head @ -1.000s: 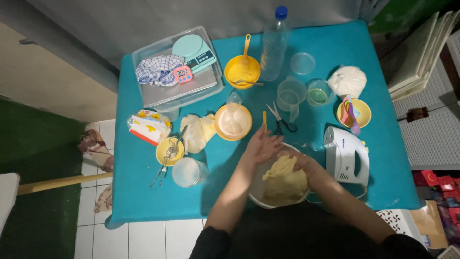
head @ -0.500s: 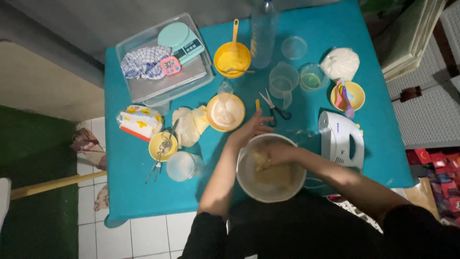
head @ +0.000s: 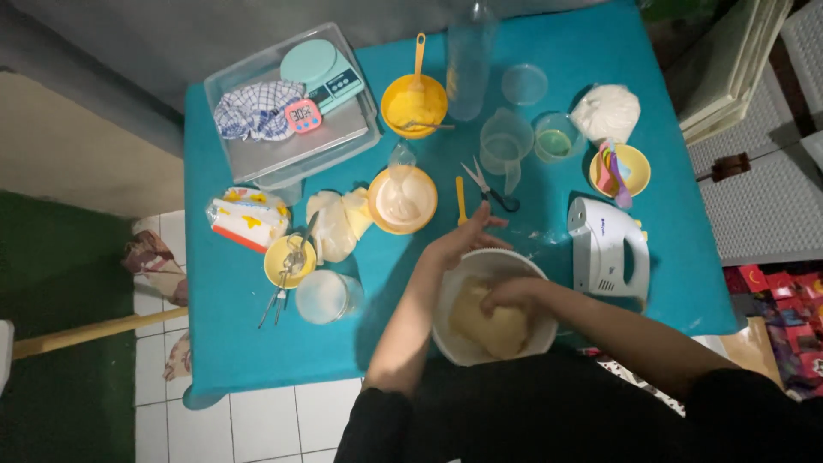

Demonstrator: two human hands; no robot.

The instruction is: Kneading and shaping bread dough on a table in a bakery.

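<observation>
My right hand (head: 513, 296) presses curled fingers into the pale dough (head: 490, 323) inside the white bowl (head: 446, 330). My left hand (head: 461, 243) rests fingers spread on the bowl's far rim, just below the scissors (head: 489, 187).

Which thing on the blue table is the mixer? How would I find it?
Start at the white bowl of dough near the table's front edge, where the right hand presses in. Look just beside it, on that hand's side. The hand mixer lies there: a white, chunky machine with a handle, the only electric tool among the bowls and cups.
</observation>
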